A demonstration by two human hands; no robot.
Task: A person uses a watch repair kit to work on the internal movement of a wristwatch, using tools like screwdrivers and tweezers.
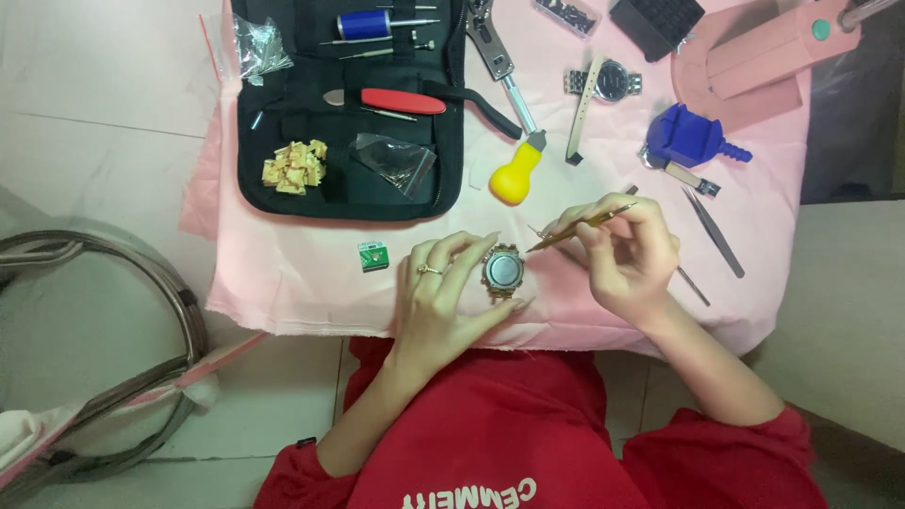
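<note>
Lower centre: left hand [443, 297] fingers pinch watch case [502, 271] steady; right hand [627, 254] fingers grip brass tweezers [577, 227]. Best keep tip low, light.

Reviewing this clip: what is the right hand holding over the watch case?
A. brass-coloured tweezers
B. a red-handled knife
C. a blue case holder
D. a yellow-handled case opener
A: the right hand pinches brass-coloured tweezers whose tip points toward the watch case, which the left hand steadies on the pink cloth.
</note>
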